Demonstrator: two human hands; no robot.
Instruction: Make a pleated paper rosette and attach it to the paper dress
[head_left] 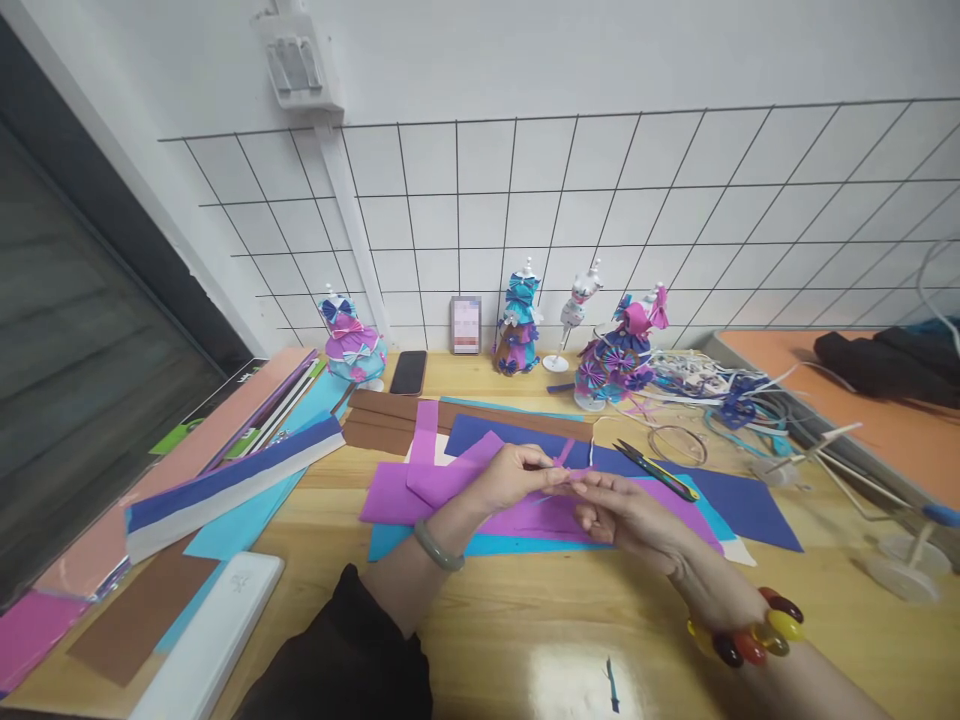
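My left hand pinches a small purple piece above the stacked sheets. Close beside it, my right hand has its thumb and fingertips together on the same purple piece. Beneath both hands lie purple sheets, with light blue sheets under them and dark blue sheets to the right. Scissors with black and yellow handles rest on the dark blue sheet, right of my hands.
Small dress forms in paper dresses stand along the wall, near a dark phone. A white box-like object lies front left. Scraps and cords pile up at right, beside blurred stands.
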